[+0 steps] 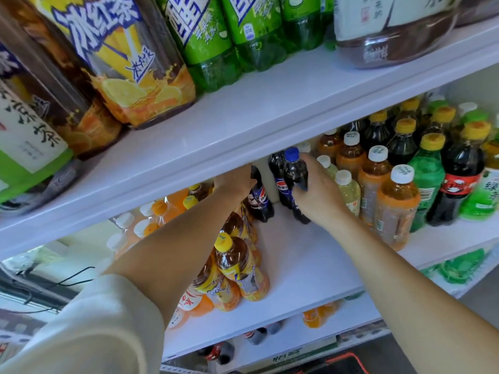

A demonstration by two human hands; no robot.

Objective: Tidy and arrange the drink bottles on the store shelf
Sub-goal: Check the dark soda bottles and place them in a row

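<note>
Head view: iced-tea bottles (237, 268) crowd under left forearm. Left hand (235, 182) grips left Pepsi bottle (259, 199) by neck; right hand (318, 190) wraps blue-capped Pepsi bottle (295, 179). Keep upright, labels forward, seat side by side; mind orange-tea row (374, 182) beyond right hand.

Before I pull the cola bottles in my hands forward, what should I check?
1. Right hand grips the blue-capped cola bottle: ok.
2. Left hand holds the second cola bottle: ok.
3. Its cap is on: cannot tell, the upper shelf hides it.
4. Bare middle shelf in front: ok.
5. Right hand is clear of the pale bottles: cannot tell.
</note>
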